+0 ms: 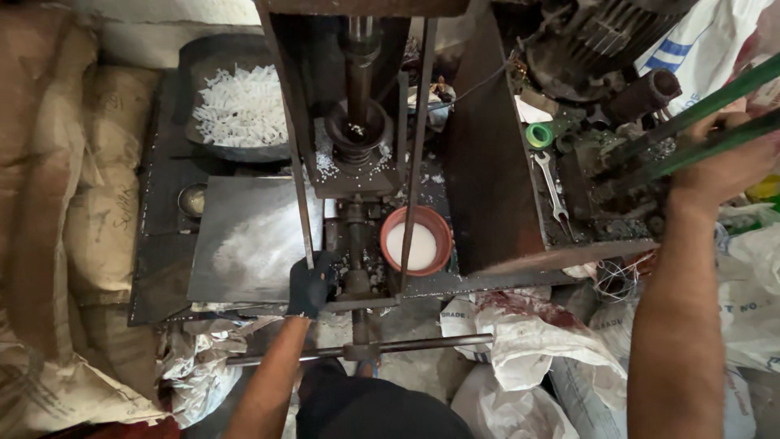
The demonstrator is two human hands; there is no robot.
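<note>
The left hand (311, 286), in a dark glove, rests at the front edge of the press (357, 154), its fingers closed around the lower end of a thin upright rod (299, 187). The right hand (725, 167) is up at the right side, clamped on a green lever (691, 110) that slants across the machine's motor end.

Just left of the gloved hand lies a flat metal sheet (244, 240) dusted with white powder. Just right of it, past a second thin rod (413, 162), stands an orange bowl (416, 240) filled with white powder. The two rods and the press column stand between the sheet and the bowl. Behind the sheet, a dark round pan (236, 97) holds a heap of small white pieces (240, 106). White crumbs lie scattered around the round die of the press.

A tall metal plate (487, 162) divides the press from the right part of the machine, where a wrench (552, 191) and a green roll of tape (539, 135) lie among greasy parts. A horizontal bar (357, 351) crosses below the table (162, 268) near the person's legs. Brown sacks (57, 203) are stacked at the left, and white bags (536, 341) are crumpled on the floor at the right.
</note>
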